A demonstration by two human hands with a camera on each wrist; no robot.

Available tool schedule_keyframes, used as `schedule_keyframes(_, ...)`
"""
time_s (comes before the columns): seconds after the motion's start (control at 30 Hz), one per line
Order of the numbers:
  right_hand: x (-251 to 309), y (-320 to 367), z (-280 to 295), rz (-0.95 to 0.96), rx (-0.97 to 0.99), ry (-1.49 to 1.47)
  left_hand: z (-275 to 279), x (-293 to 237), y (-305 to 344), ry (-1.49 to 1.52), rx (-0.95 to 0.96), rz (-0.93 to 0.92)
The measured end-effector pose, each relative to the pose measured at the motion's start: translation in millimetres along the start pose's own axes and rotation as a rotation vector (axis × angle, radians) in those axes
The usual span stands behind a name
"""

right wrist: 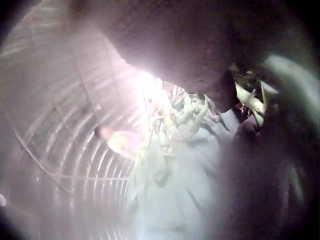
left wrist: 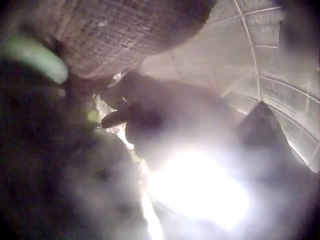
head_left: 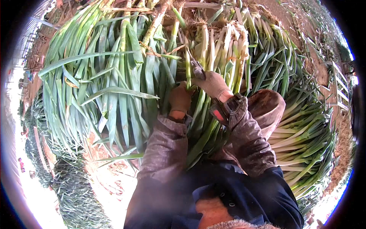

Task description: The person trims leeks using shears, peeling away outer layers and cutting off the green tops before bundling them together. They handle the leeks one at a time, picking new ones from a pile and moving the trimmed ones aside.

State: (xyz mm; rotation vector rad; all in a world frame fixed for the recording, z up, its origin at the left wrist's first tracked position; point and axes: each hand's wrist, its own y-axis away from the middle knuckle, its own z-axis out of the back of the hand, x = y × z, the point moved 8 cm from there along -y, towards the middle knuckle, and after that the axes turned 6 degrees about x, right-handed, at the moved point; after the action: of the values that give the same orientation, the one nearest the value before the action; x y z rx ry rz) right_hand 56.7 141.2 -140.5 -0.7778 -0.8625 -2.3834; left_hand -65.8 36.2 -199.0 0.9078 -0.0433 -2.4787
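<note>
In the head view my gloved left hand grips an upright leek stalk low on its green part. My gloved right hand, just to the right, holds a dark metal tool with a narrow tip that points up beside the stalk; I cannot tell its exact kind. Loose leeks lie under both forearms. Knitted glove fabric fills the top of the left wrist view, where glare hides most else. The right wrist view is dark and hazy around the hand, with pale leaves below.
A thick heap of leeks spreads to the left, roots at the far side. More leeks lie at the far right, and a row with white stems lies beside my right knee. Another person is in the right wrist view.
</note>
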Motion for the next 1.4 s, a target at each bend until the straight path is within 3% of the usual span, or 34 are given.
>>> schedule_keyframes(0.27, -12, -49, 9, -0.129, 0.031, -0.013, -5, 2, 3, -0.086, -0.084, -0.17)
schedule_keyframes(0.37, -7, -60, 19, -0.103, 0.042, 0.044, -2, -1, 6, -0.102, -0.064, -0.117)
schedule_keyframes(0.43, 1, -66, 25, -0.033, 0.024, 0.129, -1, -4, 8, -0.095, -0.083, -0.17)
schedule_keyframes(0.47, -4, -67, 25, -0.091, 0.057, 0.075, 0, -5, 9, -0.094, -0.095, -0.195)
schedule_keyframes(0.57, -18, -58, 30, -0.017, 0.131, -0.102, -9, -18, 14, -0.15, -0.009, -0.197)
schedule_keyframes(0.6, -17, -43, 35, -0.035, 0.125, -0.174, -21, -20, 13, -0.143, 0.145, -0.167)
schedule_keyframes(0.67, -16, -14, 47, -0.067, 0.024, -0.138, -26, -47, 22, -0.339, 0.308, -0.128)
schedule_keyframes(0.7, -10, -2, 37, 0.017, 0.047, -0.12, -25, -52, 29, -0.398, 0.266, -0.181)
schedule_keyframes(0.73, -3, 10, 28, 0.101, 0.067, -0.101, -22, -50, 20, -0.362, 0.311, -0.17)
schedule_keyframes(0.8, 14, 29, 16, 0.096, 0.153, 0.059, -7, -40, -5, -0.287, 0.404, -0.155)
schedule_keyframes(0.83, 15, 35, 19, 0.107, 0.079, -0.031, 27, -51, -11, -0.33, 0.178, -0.258)
schedule_keyframes(0.87, 17, 38, 23, 0.124, 0.008, -0.12, 37, -31, -43, -0.205, 0.098, -0.115)
schedule_keyframes(0.93, -1, 25, 6, 0.122, 0.027, -0.159, 62, -33, -71, -0.606, -0.34, -0.162)
schedule_keyframes(1.0, 8, 32, 5, 0.127, 0.035, -0.099, 39, -10, -101, -0.771, -0.387, -0.204)
schedule_keyframes(1.07, 5, 31, 9, 0.106, 0.03, -0.173, 13, 21, -143, -0.768, -0.271, -0.067)
schedule_keyframes(1.13, -1, 34, 12, 0.079, 0.043, -0.24, 21, 17, -150, -0.659, -0.216, 0.052)
schedule_keyframes(1.2, -14, 33, 14, 0.079, 0.067, -0.244, 25, 4, -145, -0.655, 0.038, 0.043)
schedule_keyframes(1.23, -25, 34, 17, 0.033, 0.044, -0.292, 33, 11, -149, -0.416, 0.056, 0.142)
schedule_keyframes(1.27, -33, 35, 16, -0.011, 0.024, -0.341, 33, 17, -144, -0.163, 0.13, 0.126)
schedule_keyframes(1.33, -14, 56, 30, 0.028, 0.033, -0.267, 27, 3, -110, 0.52, 0.361, -0.118)
schedule_keyframes(1.4, -4, 74, 22, 0.115, 0.04, -0.179, 32, -5, -56, 0.711, 0.341, 0.067)
